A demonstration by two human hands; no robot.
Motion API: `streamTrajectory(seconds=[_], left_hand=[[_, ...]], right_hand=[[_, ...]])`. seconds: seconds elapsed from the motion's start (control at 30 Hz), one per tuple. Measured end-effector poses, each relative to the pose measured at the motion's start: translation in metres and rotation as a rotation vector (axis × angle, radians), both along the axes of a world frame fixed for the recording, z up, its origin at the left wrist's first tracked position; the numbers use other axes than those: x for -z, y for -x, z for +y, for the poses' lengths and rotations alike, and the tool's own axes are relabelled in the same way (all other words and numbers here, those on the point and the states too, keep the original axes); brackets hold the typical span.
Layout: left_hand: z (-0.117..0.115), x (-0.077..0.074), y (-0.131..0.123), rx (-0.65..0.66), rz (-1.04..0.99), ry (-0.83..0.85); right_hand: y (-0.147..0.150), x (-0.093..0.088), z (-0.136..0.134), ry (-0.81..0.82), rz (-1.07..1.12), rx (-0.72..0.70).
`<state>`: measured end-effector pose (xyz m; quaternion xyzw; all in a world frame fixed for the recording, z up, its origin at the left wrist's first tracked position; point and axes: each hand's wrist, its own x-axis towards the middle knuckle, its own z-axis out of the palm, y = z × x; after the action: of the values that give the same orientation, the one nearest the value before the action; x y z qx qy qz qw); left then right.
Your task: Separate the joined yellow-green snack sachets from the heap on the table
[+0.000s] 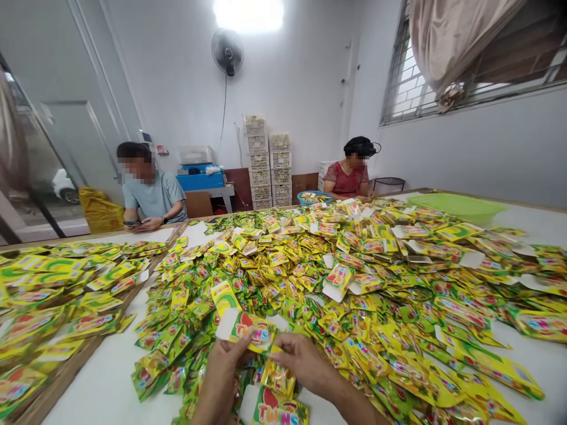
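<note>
A small yellow and green candy box (252,332) printed "TWINS" is held up over the pile, its white flap sticking out at the left end. My left hand (224,369) grips it from below, thumb across the printed front. At the right end of the box my right hand (305,363) is closed, fingertips pinching its edge; whatever else lies between them is hidden. Just beneath my hands lies another "TWINS" box (277,407) with a white flap, and a shiny candy packet (279,378) shows between my wrists.
A large heap of candy packets (283,260) mixed with boxes covers the table. More boxes (39,319) lie beyond a wooden strip (95,339) at left. Two people sit across the table. A green basin (456,206), a blue basket (314,198) and stacked crates (260,159) stand farther back.
</note>
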<state>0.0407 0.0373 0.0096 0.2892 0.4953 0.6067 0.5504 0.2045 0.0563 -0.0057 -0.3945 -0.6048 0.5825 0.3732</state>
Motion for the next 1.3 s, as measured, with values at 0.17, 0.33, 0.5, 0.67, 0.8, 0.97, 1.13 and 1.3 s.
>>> streamTrajectory(seconds=[0.17, 0.33, 0.5, 0.67, 0.8, 0.97, 1.13, 1.3], left_hand=[[-0.007, -0.015, 0.01, 0.198, 0.214, -0.023], [-0.014, -0.01, -0.007, 0.435, 0.319, -0.076], [-0.009, -0.007, -0.003, 0.326, 0.349, -0.023], [-0.006, -0.008, 0.006, 0.306, 0.317, -0.002], [-0.007, -0.007, 0.002, 0.314, 0.305, -0.006], [-0.011, -0.009, 0.002, 0.457, 0.212, 0.1], [-0.006, -0.008, 0.022, 0.291, 0.099, 0.177], [-0.003, -0.004, 0.033, 0.254, 0.152, 0.191]], right_hand=[[-0.008, -0.009, 0.009, -0.025, 0.11, 0.261], [-0.003, -0.019, 0.011, -0.178, 0.154, 0.275], [-0.008, -0.014, 0.009, -0.328, -0.129, 0.238], [-0.016, -0.012, 0.012, -0.277, -0.228, 0.306], [-0.01, -0.007, 0.012, -0.256, -0.183, 0.252], [-0.005, -0.009, 0.01, -0.241, -0.137, 0.293], [-0.028, -0.023, 0.005, -0.354, -0.28, 0.204], [-0.032, -0.015, 0.002, -0.537, -0.807, 0.035]])
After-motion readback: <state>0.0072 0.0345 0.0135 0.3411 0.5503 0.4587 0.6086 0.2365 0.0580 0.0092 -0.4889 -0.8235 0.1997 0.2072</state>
